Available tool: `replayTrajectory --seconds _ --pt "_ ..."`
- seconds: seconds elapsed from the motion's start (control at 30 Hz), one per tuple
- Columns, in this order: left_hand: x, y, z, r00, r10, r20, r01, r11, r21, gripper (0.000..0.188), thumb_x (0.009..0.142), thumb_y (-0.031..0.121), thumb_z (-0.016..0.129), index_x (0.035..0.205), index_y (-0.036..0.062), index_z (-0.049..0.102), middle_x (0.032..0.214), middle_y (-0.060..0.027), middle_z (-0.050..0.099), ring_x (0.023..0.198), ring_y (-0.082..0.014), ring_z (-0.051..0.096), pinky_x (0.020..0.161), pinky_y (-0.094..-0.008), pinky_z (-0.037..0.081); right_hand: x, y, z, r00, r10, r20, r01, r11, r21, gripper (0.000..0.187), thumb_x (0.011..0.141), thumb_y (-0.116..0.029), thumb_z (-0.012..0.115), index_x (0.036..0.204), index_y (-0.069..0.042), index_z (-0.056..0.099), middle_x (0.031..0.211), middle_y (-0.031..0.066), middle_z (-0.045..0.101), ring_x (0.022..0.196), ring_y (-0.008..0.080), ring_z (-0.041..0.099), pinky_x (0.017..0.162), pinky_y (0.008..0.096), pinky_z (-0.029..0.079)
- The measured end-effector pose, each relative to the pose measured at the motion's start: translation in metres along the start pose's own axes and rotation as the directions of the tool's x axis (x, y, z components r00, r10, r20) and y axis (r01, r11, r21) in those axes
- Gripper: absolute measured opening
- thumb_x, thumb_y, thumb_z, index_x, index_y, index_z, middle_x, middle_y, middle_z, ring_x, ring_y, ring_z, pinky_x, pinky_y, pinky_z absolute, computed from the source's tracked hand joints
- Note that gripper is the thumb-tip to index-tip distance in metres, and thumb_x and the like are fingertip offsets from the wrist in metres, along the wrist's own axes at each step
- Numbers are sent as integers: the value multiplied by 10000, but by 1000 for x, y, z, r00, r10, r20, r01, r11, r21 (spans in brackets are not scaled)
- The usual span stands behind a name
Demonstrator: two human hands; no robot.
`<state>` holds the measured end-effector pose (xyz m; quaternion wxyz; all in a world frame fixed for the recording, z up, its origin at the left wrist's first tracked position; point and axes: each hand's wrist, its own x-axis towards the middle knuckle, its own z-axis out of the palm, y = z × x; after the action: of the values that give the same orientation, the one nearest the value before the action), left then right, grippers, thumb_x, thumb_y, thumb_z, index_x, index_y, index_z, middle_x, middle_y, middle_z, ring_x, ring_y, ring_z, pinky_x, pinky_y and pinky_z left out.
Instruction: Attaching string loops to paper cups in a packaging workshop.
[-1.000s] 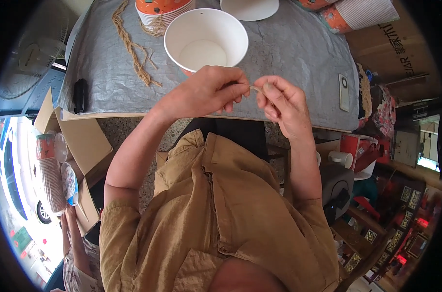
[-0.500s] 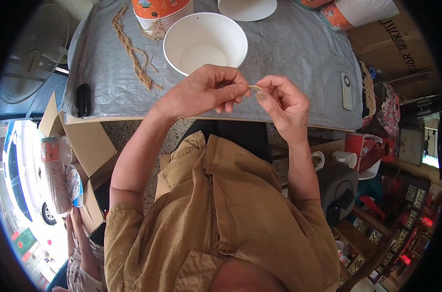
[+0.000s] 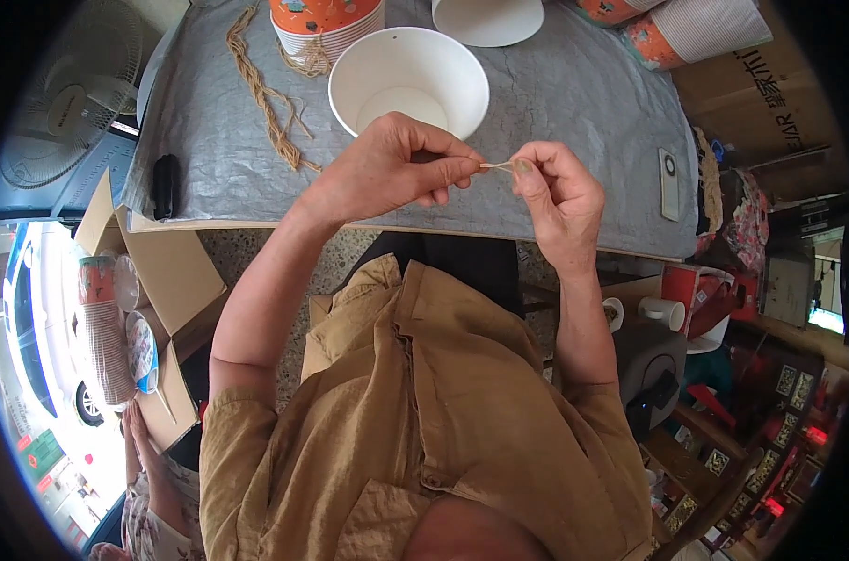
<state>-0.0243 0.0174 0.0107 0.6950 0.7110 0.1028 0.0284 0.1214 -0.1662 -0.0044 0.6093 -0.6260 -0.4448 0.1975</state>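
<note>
Pinching thin string (image 3: pixel 497 166) between 2 hands (image 3: pixel 382 170) (image 3: pixel 565 201), white tub (image 3: pixel 424 61) with visible inner floor (image 3: pixel 410 100), nested orange tubs (image 3: pixel 329 23)

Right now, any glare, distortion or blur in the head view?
Head view, left: daylight blows out the area around the white car; head view, rim: fisheye bends the table edge, corners black; head view, centre: the strand between left hand and right hand is thin but readable.

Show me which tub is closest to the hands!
The open white-lined tub, partly hidden by the left hand; the upright orange stack, round white piece and tipped stack sit farther away.
</note>
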Motion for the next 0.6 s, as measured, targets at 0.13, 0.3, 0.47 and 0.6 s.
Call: replayTrajectory --seconds 0.13,0.3,0.47,0.6 --pt "-3 -5 6 998 -1 -62 -2 998 -60 194 1001 158 683 1116 18 749 852 -2 719 698 -35 636 621 -195 540 1 -3 8 998 -8 -57 7 1000 -17 101 1016 -103 651 1010 -2 657 760 -59 571 636 -6 464 542 170 350" --pt "-6 -9 10 994 38 -98 -46 996 -83 175 1006 153 678 1093 8 725 843 1 702 700 -33 628 634 -191 536 6 -4 15 993 86 -82 -73 986 152 82 998 -83 669 1005 -1 664 741 -65 561 601 -7 439 507 177 312" --pt "-12 -14 20 962 154 -224 -144 988 59 129 992 122 687 1060 16 718 874 2 694 748 -52 640 672 -210 549 10 -1 20 874 476 95 -418 639 645 99 970 -112 698 987 -18 675 709 -72 539 519 -3 329 449 202 216" --pt "-11 -27 26 866 364 -343 -307 928 211 75 926 48 736 985 3 743 829 -31 712 703 -86 667 644 -255 567 10 4 24 863 481 155 -454 604 655 105 971 -119 697 995 -18 679 702 -77 527 510 -7 301 448 202 213"
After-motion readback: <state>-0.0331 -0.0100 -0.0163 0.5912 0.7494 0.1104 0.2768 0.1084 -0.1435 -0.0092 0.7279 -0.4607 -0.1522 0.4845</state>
